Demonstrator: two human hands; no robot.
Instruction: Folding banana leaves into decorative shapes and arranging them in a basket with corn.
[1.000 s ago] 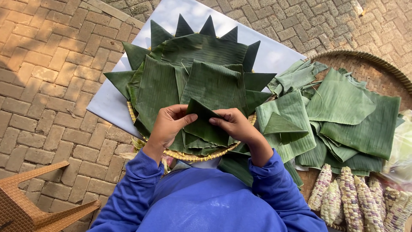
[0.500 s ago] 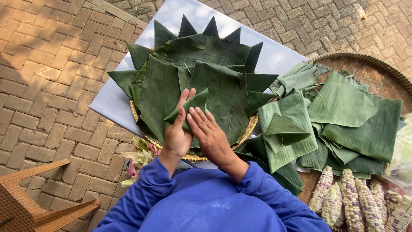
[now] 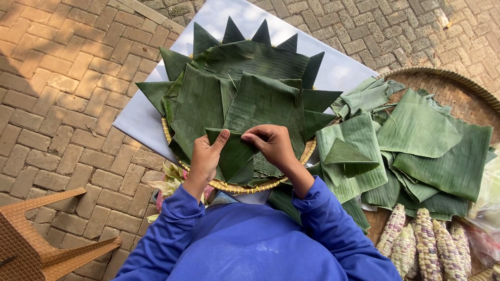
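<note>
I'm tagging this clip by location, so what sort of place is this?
Probably an outdoor paved yard used for hand craft or food preparation: brick paving underfoot, a stack of cut banana leaves on a woven tray, and corn cobs beside it.

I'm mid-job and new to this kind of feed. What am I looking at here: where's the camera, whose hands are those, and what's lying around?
The single view comes from a camera worn on the person's head, looking down at their own arms in blue sleeves. The left hand and right hand together pinch a folded leaf triangle over a round woven tray lined with banana leaves, pointed folds ringing its far rim. The tray sits on a white sheet over brick paving. To the right, a big flat basket holds loose leaf pieces; corn cobs lie nearer.
</note>
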